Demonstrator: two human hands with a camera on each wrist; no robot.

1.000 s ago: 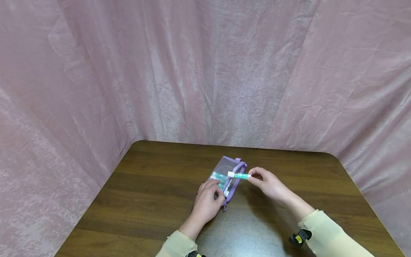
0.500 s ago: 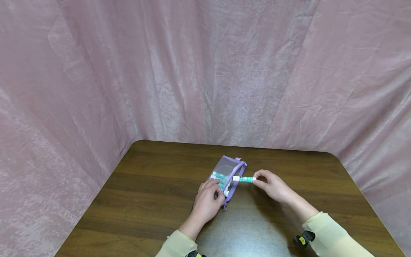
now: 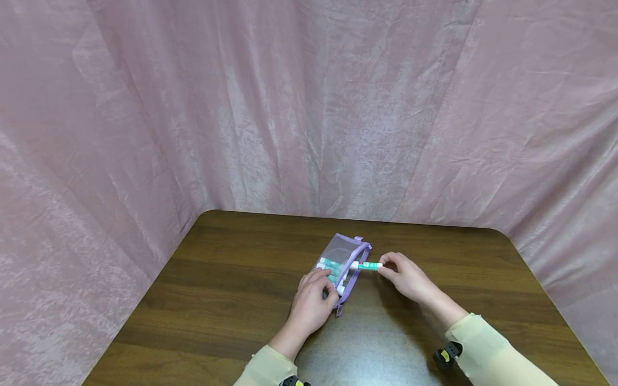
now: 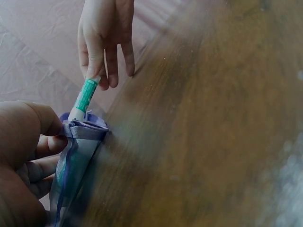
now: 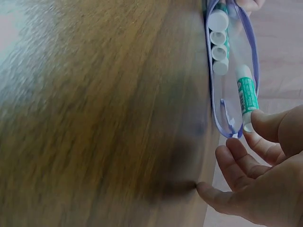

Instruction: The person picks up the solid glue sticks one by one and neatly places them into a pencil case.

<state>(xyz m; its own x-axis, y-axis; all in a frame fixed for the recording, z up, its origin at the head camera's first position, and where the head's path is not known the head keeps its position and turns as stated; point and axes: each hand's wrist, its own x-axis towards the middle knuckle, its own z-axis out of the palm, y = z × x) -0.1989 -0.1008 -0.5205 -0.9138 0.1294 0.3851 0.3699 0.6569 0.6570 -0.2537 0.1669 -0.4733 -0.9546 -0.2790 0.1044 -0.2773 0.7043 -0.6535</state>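
Note:
A see-through zip pouch [image 3: 341,247] with purple edging lies on the table, its mouth gaping to the right. My left hand [image 3: 313,305] holds the pouch by its near side, thumb and forefinger pinching the rim in the left wrist view. Between thumb and fingertips, my right hand [image 3: 407,280] pinches one end of a green-and-white glue stick [image 3: 369,266]. The white far end of this stick reaches into the pouch's mouth, as the right wrist view shows. Several like glue sticks [image 5: 219,52] lie in a row inside the pouch, partly covered by my left hand in the head view.
The brown wooden table [image 3: 217,300] spreads out around the pouch. A pink curtain [image 3: 309,118] hangs behind the table and along its sides. A zip pull [image 3: 339,311] dangles at the pouch's near corner.
The glue stick in my right hand first moved right, away from over the pouch, then back left, its white end now in the mouth. My left hand and the pouch have stayed put.

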